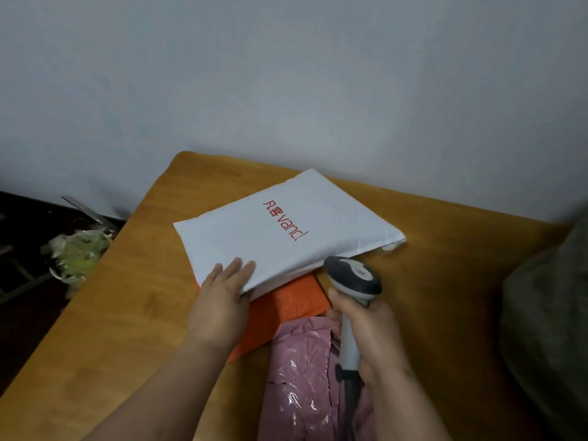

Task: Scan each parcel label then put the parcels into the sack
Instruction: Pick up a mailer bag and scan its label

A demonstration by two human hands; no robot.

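Note:
A white parcel (280,230) with red lettering lies on the wooden table (133,307), overlapping an orange parcel (286,303). A pink plastic parcel (302,377) lies nearer to me, partly over the orange one. My left hand (219,300) grips the near corner of the white parcel, fingers on top. My right hand (372,332) holds a grey and white barcode scanner (353,281) by its handle, its head close to the white parcel's near edge. No label shows on the parcel's upper face.
A grey-green sack or cloth (547,329) fills the right edge. On the dark floor to the left lie a crumpled green-white plastic bag (79,253) and a metal strip (86,211). A plain wall stands behind the table.

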